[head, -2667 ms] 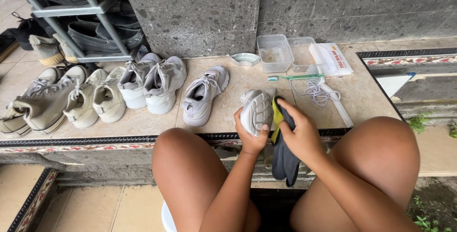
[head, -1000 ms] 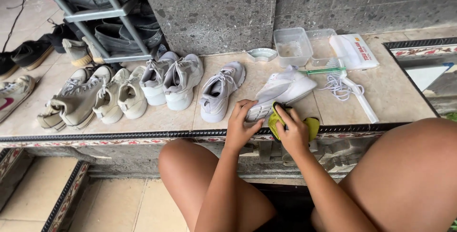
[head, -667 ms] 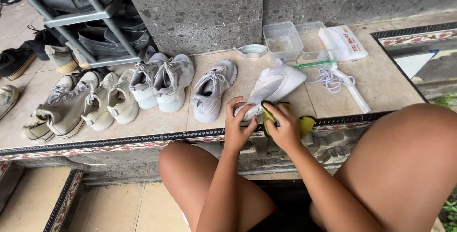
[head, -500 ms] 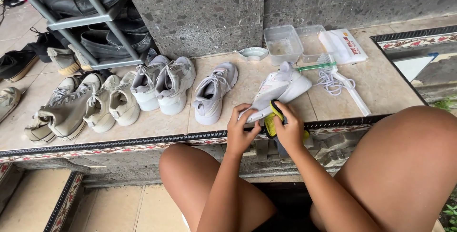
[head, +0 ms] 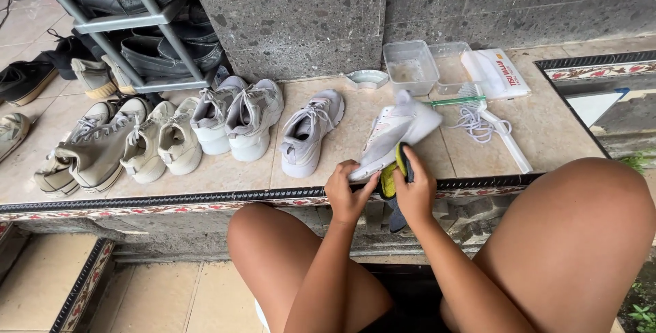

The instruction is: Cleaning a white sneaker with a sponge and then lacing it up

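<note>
Left hand fingers are curled around the near end of a pale white sneaker with a smooth side, which is held tipped on the front edge of the tan tiled ledge. A yellow and dark grey cleaning cloth is pressed against the sneaker by the right hand, which is closed over it; part of the cloth hangs down past the ledge's edge.

Just to the left of the held shoe, a single light grey laced sneaker is set on the tiles. Further left, more pale shoes are lined up in a row.

Behind the held sneaker, a green-handled brush and a loose white shoelace are laid down. Two clear plastic tubs are placed by the grey stone wall, with a small round dish beside them. A metal shoe rack with dark shoes is seen at the far left.
</note>
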